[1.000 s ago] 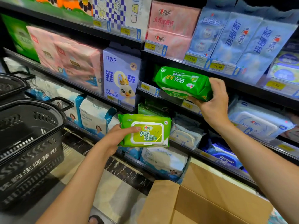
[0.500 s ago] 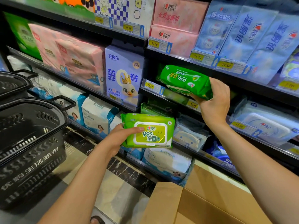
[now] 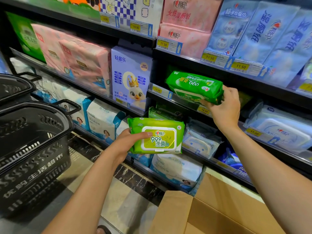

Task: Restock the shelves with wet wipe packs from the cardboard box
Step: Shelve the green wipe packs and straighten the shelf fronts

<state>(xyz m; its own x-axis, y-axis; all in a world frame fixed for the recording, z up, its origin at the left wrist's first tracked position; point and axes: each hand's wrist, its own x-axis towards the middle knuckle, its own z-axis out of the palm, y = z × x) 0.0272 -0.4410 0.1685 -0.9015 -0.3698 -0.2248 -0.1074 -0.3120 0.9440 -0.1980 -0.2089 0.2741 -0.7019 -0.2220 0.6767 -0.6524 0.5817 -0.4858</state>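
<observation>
Wet wipe packs, green, two in hand: the upper pack (image 3: 194, 85), upside-down, is gripped at its right end by the right hand (image 3: 224, 107), fingers curled over it, at the mouth of the middle shelf (image 3: 179, 103). The lower pack (image 3: 157, 135) is held by the left hand (image 3: 128, 141), thumb pressed across its front and other fingers hidden; both sit much as half a second ago. Setting: black shop shelving over a tiled floor (image 3: 121, 208); also one shelved pack (image 3: 162, 113) behind, one open cardboard box (image 3: 211, 211), and two black baskets (image 3: 33, 149) (image 3: 13, 88) at left.
</observation>
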